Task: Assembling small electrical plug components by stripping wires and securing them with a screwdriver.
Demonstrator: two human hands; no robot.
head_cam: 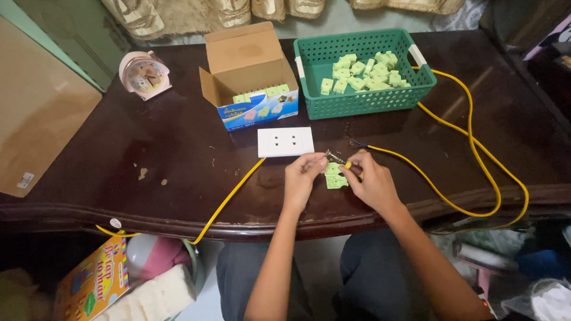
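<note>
My left hand (302, 175) and right hand (370, 178) sat close together at the near table edge, both pinched on a small pale green plastic socket block (335, 176), with a yellow wire (416, 169) end meeting it. Just beyond lay a white rectangular socket faceplate (285, 142). Farther back stood an open cardboard box (250, 74), a green plastic basket (363, 98) of similar blocks, and a pink alarm clock (144, 74) on the dark wooden table (178, 142).

A small pale-green socket block (335, 176) lies flat on the dark table near its front edge, partly covered by fingers. A yellow cable (416, 167) ends at it with bared wire tips, then loops right across the table and back towards the basket.
</note>
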